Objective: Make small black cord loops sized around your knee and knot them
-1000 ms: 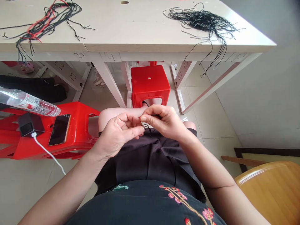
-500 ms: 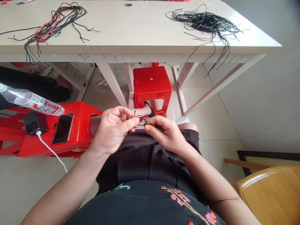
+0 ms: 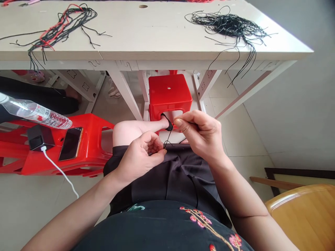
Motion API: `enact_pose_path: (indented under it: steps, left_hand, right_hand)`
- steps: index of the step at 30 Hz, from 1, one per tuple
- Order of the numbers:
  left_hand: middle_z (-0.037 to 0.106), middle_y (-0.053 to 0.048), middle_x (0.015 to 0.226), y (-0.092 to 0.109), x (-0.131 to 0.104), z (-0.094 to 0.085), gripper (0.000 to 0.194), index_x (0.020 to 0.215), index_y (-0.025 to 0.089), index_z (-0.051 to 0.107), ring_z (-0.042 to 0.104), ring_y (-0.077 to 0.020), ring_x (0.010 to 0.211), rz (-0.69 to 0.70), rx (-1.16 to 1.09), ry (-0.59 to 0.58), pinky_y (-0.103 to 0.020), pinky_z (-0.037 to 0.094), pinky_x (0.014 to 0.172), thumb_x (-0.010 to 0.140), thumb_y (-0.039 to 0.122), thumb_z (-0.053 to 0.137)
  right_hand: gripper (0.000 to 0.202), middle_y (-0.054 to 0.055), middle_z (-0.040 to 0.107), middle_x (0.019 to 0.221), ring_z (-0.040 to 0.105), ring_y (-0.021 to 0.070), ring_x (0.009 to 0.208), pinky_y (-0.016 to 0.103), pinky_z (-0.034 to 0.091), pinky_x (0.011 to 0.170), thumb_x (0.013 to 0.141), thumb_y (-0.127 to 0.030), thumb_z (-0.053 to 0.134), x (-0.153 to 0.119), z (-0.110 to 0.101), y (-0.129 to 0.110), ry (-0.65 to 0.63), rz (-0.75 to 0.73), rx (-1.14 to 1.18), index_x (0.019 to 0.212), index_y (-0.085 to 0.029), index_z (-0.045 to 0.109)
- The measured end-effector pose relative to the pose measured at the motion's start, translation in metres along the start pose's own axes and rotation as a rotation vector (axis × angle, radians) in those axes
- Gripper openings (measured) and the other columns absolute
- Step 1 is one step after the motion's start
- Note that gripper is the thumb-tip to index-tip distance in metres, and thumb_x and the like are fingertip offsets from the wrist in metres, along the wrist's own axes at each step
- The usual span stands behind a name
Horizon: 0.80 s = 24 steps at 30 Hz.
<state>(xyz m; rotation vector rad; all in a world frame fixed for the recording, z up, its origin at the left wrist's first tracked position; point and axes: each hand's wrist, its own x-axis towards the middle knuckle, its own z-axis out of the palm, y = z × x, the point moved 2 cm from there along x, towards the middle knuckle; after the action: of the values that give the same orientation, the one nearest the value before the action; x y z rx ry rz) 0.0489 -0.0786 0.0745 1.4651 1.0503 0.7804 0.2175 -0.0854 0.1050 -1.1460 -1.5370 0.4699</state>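
Above the lap, a thin black cord (image 3: 169,135) runs between both hands. My left hand (image 3: 142,155) pinches it between thumb and fingertips, where a small loop or knot shows at the tips. Higher and to the right, my right hand (image 3: 202,136) is closed in a pinch on the cord's other stretch, which looks taut and slants upward. The rest of the cord is hidden by the fingers or lost against the dark skirt (image 3: 154,177).
On the white table (image 3: 146,31) lie a black and red cord bundle (image 3: 62,26) and a tangled black cord pile (image 3: 230,26). A red stool (image 3: 170,90) stands underneath. Left, another stool (image 3: 89,139) carries a bottle (image 3: 39,111), phone (image 3: 70,143) and charger (image 3: 40,137). Right is a wooden chair (image 3: 306,212).
My right hand has moved up and right, drawing the cord out straight. My left hand has shifted right and slightly down. The open ring of cord between them has become smaller.
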Motion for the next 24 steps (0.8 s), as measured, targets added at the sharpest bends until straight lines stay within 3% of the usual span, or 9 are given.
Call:
enact_pose_path:
  steps: [6,11,14,16,19,22,24]
  left_hand:
    - [0.058,0.003,0.070,0.004,0.001,-0.002,0.021,0.073,0.020,0.051,0.056,-0.0079,0.061,0.003,0.000,0.025,-0.020,0.050,0.060,0.067,0.013,0.070]
    - [0.060,0.003,0.074,0.014,0.003,-0.014,0.024,0.074,0.019,0.048,0.059,-0.0072,0.066,-0.001,-0.086,0.065,-0.020,0.050,0.067,0.068,0.014,0.071]
    - [0.059,0.004,0.072,0.016,0.002,-0.017,0.026,0.073,0.019,0.046,0.058,-0.0072,0.067,-0.033,-0.116,0.049,-0.020,0.050,0.068,0.068,0.014,0.071]
    - [0.058,0.004,0.071,0.016,0.000,-0.016,0.027,0.074,0.019,0.045,0.059,-0.0075,0.069,-0.053,-0.117,0.027,-0.020,0.050,0.067,0.068,0.014,0.071]
    - [0.058,0.004,0.072,0.016,-0.001,-0.012,0.027,0.075,0.019,0.045,0.058,-0.0072,0.068,-0.070,-0.101,-0.001,-0.019,0.049,0.066,0.068,0.015,0.071]
    - [0.057,0.004,0.071,0.016,-0.002,-0.010,0.026,0.075,0.020,0.045,0.057,-0.0069,0.066,-0.058,-0.094,-0.031,-0.019,0.048,0.063,0.069,0.014,0.070]
    - [0.056,0.004,0.070,0.017,-0.001,-0.010,0.026,0.074,0.020,0.045,0.056,-0.0070,0.064,-0.048,-0.085,-0.037,-0.019,0.049,0.062,0.069,0.014,0.070]
  right_hand:
    - [0.011,-0.002,0.059,0.065,0.050,0.0085,0.055,0.024,0.047,0.056,0.084,-0.022,0.061,0.004,-0.008,-0.009,0.087,-0.036,0.015,0.074,-0.020,0.063]
    - [0.013,-0.002,0.057,0.064,0.049,0.0081,0.053,0.025,0.049,0.055,0.083,-0.030,0.064,-0.010,-0.020,0.006,0.101,0.163,0.229,0.076,-0.019,0.064]
    - [0.021,-0.001,0.061,0.068,0.044,0.0048,0.046,0.022,0.047,0.048,0.084,-0.039,0.062,-0.017,-0.022,0.020,-0.091,0.342,0.375,0.083,-0.018,0.066]
    - [0.029,0.002,0.067,0.087,0.047,0.0033,0.045,0.020,0.044,0.042,0.087,-0.044,0.056,-0.018,-0.018,0.025,-0.238,0.419,0.461,0.100,-0.019,0.065]
    - [0.037,0.006,0.063,0.116,0.054,0.0031,0.048,0.017,0.040,0.037,0.091,-0.044,0.049,-0.014,-0.009,0.024,-0.394,0.432,0.509,0.122,-0.025,0.056]
    - [0.032,0.005,0.067,0.106,0.057,0.0047,0.053,0.017,0.043,0.043,0.090,-0.036,0.052,-0.010,0.004,0.018,-0.602,0.335,0.450,0.118,-0.022,0.059]
    - [0.023,0.003,0.069,0.089,0.058,0.0067,0.058,0.018,0.045,0.051,0.089,-0.031,0.054,-0.007,0.008,0.016,-0.635,0.245,0.352,0.104,-0.017,0.063]
